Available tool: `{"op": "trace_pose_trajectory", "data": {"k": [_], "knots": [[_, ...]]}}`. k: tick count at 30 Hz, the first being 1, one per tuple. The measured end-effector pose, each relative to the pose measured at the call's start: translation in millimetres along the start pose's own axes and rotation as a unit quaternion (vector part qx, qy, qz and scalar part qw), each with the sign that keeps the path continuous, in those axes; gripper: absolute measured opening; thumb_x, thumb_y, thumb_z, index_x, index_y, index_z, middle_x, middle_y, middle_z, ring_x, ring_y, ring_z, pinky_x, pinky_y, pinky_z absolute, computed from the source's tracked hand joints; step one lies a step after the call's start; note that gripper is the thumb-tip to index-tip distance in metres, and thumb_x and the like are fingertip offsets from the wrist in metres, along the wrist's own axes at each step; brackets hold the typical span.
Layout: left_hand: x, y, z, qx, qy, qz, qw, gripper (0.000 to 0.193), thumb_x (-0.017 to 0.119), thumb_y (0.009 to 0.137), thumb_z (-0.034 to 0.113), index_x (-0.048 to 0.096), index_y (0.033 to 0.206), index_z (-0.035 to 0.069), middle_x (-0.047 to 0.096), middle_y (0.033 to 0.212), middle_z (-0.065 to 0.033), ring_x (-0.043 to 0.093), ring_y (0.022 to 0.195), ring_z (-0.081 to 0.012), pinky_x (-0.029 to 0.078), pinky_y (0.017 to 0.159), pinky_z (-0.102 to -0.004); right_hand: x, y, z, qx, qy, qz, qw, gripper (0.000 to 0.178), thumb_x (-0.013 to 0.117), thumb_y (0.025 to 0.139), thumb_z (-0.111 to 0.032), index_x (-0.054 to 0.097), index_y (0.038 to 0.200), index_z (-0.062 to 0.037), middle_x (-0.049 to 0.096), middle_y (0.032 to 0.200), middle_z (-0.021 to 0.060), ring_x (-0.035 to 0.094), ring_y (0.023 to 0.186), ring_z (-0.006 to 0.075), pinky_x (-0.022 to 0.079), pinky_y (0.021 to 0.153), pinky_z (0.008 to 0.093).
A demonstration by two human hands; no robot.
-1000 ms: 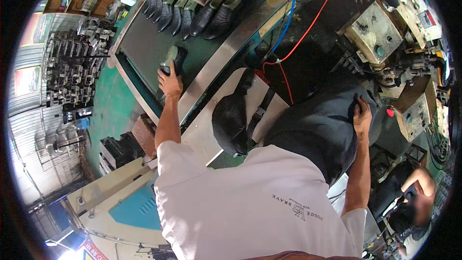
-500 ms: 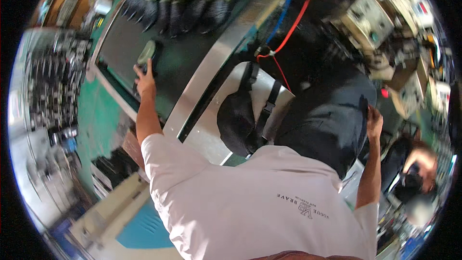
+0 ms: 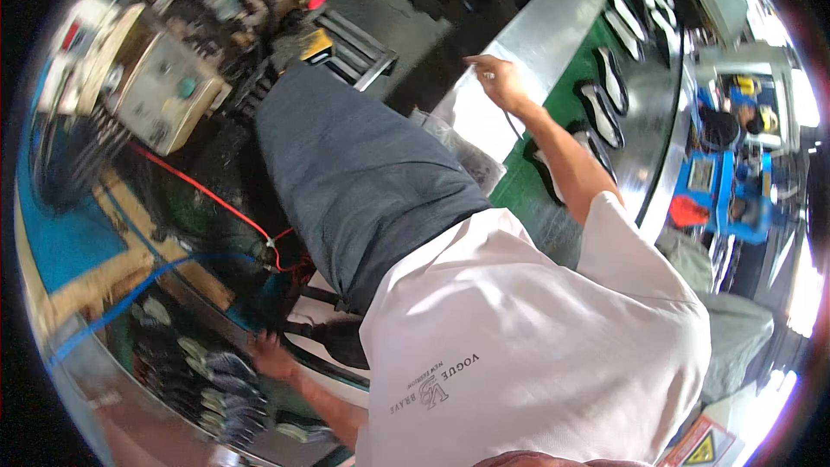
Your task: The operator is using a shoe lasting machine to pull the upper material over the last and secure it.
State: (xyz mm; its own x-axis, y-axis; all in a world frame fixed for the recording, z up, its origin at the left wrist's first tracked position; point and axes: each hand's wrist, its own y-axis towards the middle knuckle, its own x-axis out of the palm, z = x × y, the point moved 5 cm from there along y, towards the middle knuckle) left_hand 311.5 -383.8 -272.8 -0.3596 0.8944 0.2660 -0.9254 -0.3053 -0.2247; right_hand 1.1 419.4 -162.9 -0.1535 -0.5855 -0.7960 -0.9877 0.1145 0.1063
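Shoes (image 3: 212,380): a cluster of dark uppers with pale soles at the lower left, on a table edge, packed side by side. The picture is blurred there.

Left hand (image 3: 272,355): at the near edge of the shoes, touching or just short of the closest one. I cannot tell whether the fingers grip or lie loose, because of the blur.

Right hand (image 3: 497,82): reaches out to the steel rim (image 3: 540,35) of a green belt (image 3: 571,125). The fingers are bent and the palm faces down on the rim. A thin strand hangs under the hand, and I cannot tell if it is pinched. No shoe is in this hand.

Soles (image 3: 605,108): dark with pale edges, lying singly in a line along the belt, well apart from the shoes.

Between the hands: a dark trouser leg (image 3: 363,173), a black bag (image 3: 333,342) and a clear plastic bag (image 3: 467,151).

Further out: a control box (image 3: 160,91), a red cable (image 3: 216,203) and a blue hose (image 3: 130,303).

Judgement: mid-run. Many shoes wait at the left hand and many soles sit on the belt. Neither hand shows a piece clearly lifted, so the present piece looks not yet picked up. The bulk of the handling appears to remain.
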Motion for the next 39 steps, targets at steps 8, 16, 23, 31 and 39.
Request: {"op": "trace_pose_trajectory", "data": {"k": [8,16,23,31,39], "knots": [[468,160,40,0.165,0.369,-0.137,0.904,0.024,0.057,0.11,0.005,0.073,0.125,-0.005,0.077,0.109,-0.0171,0.076,0.098,-0.0245,0.063,0.091,-0.0345,-159,-283,228,0.453,-0.27,-0.05,0.848,0.034,0.056,0.094,-0.022,0.077,0.111,-0.002,0.074,0.111,0.0329,0.071,0.109,0.0524,0.055,0.097,0.059],[582,171,21,0.091,0.354,-0.324,0.873,0.025,0.053,0.111,0.0,0.071,0.128,-0.004,0.075,0.113,-0.0138,0.074,0.103,-0.0198,0.062,0.094,-0.0337,-80,-370,199,0.445,-0.202,-0.106,0.866,0.11,0.087,0.081,-0.04,0.028,0.169,-0.0072,0.062,0.139,0.0293,0.061,0.129,0.0465,0.049,0.111,0.0499],[676,122,-26,0.072,0.282,-0.486,0.824,0.023,0.058,0.105,-0.002,0.073,0.123,-0.004,0.077,0.111,-0.0156,0.076,0.101,-0.0233,0.061,0.09,-0.0339,-17,-384,168,0.572,0.082,0.108,0.809,0.126,0.09,0.081,-0.049,0.016,0.17,0.0007,0.057,0.15,0.0301,0.059,0.137,0.0381,0.047,0.114,0.0428],[726,92,-21,0.061,0.205,-0.581,0.785,0.028,0.063,0.104,0.001,0.068,0.131,-0.003,0.074,0.113,-0.0174,0.076,0.102,-0.0271,0.06,0.086,-0.0354,-39,-305,75,0.537,0.356,0.201,0.738,0.093,0.087,0.085,-0.039,0.045,0.156,0.0061,0.066,0.129,0.0185,0.068,0.108,0.0256,0.055,0.096,0.0393],[742,129,56,0.176,0.272,-0.571,0.754,0.051,0.073,0.102,0.011,0.059,0.151,0.007,0.062,0.14,-0.0171,0.071,0.116,-0.0268,0.061,0.092,-0.0371,-44,-143,-57,0.29,0.286,-0.043,0.912,0.111,0.09,0.079,-0.045,0.038,0.16,0.0083,0.061,0.142,0.022,0.059,0.132,0.0288,0.044,0.116,0.0377]]}}
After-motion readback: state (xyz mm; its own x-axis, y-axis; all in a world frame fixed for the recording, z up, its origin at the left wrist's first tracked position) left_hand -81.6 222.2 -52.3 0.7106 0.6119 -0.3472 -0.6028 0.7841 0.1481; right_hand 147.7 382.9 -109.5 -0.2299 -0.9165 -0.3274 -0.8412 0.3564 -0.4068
